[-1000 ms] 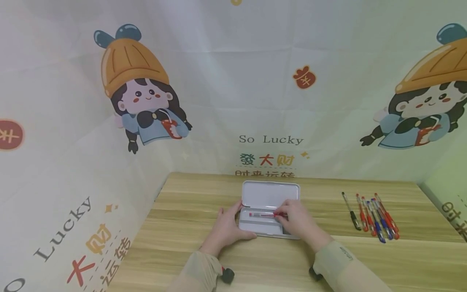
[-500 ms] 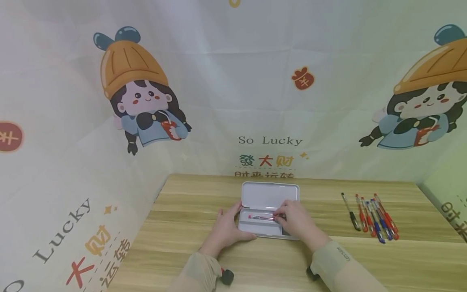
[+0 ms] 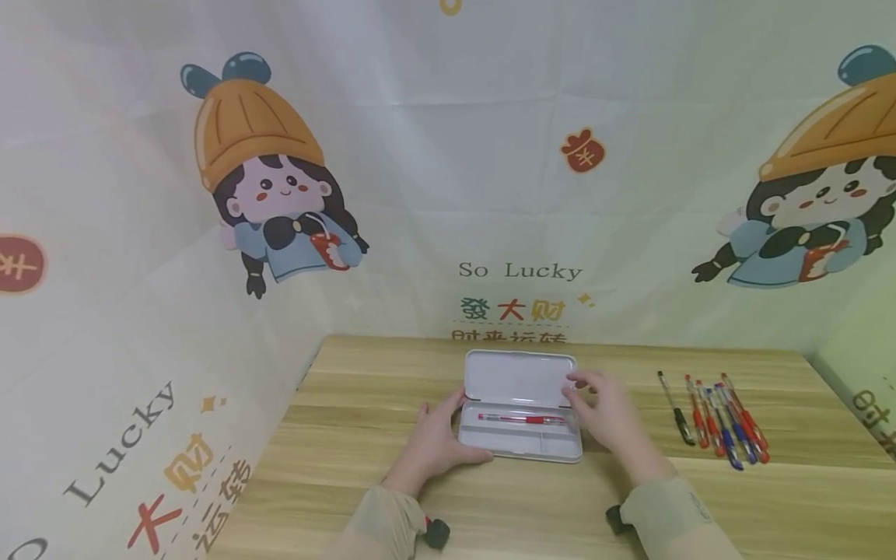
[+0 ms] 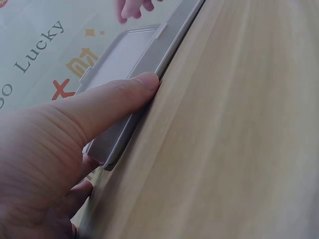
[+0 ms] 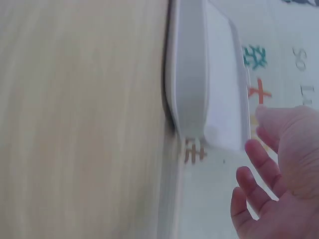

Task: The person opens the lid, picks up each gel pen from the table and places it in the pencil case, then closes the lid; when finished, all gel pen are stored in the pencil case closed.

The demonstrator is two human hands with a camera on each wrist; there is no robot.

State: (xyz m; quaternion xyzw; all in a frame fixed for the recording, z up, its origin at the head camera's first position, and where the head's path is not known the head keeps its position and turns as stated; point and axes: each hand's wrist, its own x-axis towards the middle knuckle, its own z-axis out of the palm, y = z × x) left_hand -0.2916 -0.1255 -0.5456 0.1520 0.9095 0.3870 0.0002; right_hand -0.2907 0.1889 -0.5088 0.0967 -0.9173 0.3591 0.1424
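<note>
A pale pencil case (image 3: 500, 442) lies with its lid (image 3: 519, 376) raised; one red pen (image 3: 521, 419) rests in its rear compartment. My left hand (image 3: 435, 442) grips the case's left end, and in the left wrist view the thumb of that hand (image 4: 55, 134) presses along the front wall (image 4: 149, 64). Near the lid's right edge is my right hand (image 3: 607, 412), its fingers loosely bent with nothing between them. The right wrist view shows this hand (image 5: 284, 174) beside the lid (image 5: 227, 79), fingers apart.
Right of the case, a black pen (image 3: 675, 408) lies on the wooden table (image 3: 350, 389) beside several red and blue pens (image 3: 728, 424). A printed cloth (image 3: 420, 155) hangs behind and to the left of the table.
My right hand has let go of the red pen and moved up and right, away from the compartment. The pen now lies fully visible in the case. My left hand has stayed in place.
</note>
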